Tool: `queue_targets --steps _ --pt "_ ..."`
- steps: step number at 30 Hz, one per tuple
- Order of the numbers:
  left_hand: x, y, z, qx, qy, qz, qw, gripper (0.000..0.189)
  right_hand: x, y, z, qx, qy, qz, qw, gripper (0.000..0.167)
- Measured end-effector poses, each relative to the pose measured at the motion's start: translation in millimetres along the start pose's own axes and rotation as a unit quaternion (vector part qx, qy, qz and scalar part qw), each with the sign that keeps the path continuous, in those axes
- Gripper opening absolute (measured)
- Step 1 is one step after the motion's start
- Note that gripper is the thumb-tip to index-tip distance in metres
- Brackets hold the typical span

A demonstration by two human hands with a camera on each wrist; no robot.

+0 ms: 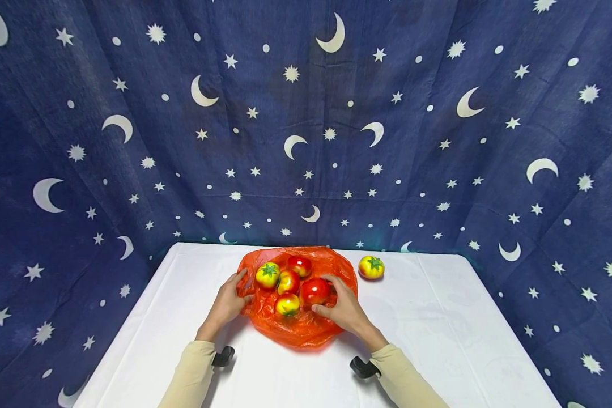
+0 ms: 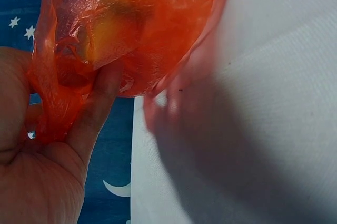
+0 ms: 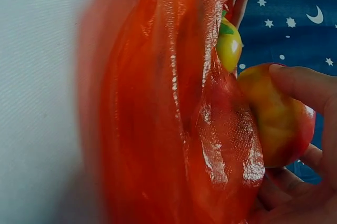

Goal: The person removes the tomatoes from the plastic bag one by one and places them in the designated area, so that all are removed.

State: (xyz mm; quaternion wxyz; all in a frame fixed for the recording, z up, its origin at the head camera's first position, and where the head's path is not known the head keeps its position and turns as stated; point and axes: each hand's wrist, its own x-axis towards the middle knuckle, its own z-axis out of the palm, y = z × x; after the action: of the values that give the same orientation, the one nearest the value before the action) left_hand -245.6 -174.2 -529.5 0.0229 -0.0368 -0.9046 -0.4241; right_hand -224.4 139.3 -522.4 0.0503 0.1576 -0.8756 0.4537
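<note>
A crumpled red plastic bag (image 1: 296, 334) lies spread on the table with several red-and-yellow tomatoes on it. My left hand (image 1: 228, 301) holds the bag's left edge, and the left wrist view shows the film (image 2: 58, 113) bunched between thumb and fingers. At the right side of the group, my right hand (image 1: 348, 307) grips a red tomato (image 1: 315, 291), thumb on one side and fingers on the other in the right wrist view. Beside it sit a yellow tomato with a green leafy top (image 1: 267, 275) and a smaller one in front (image 1: 288, 304).
A single tomato (image 1: 371, 267) rests on the white table (image 1: 428, 328), to the right of the bag near the back edge. Behind the table hangs a dark blue cloth (image 1: 265, 170) with moons and stars.
</note>
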Motion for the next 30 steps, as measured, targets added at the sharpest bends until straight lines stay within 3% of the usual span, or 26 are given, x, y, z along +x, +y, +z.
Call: queue_targets --steps 17,25,30 --pt "0.2 -3.4 1.2 0.0 0.009 0.013 0.9999 0.074 9.0 -12 -7 0.041 0.039 0.002 0.9984 0.071" --pt "1.5 -2.6 1.6 -0.003 0.009 0.013 0.9999 0.075 16.3 -17 -11 0.05 0.073 -0.036 0.9954 0.073" --pt "1.5 -2.0 1.1 -0.003 0.006 0.009 0.9999 0.075 17.0 -21 -16 0.044 0.082 -0.035 0.9951 0.074"
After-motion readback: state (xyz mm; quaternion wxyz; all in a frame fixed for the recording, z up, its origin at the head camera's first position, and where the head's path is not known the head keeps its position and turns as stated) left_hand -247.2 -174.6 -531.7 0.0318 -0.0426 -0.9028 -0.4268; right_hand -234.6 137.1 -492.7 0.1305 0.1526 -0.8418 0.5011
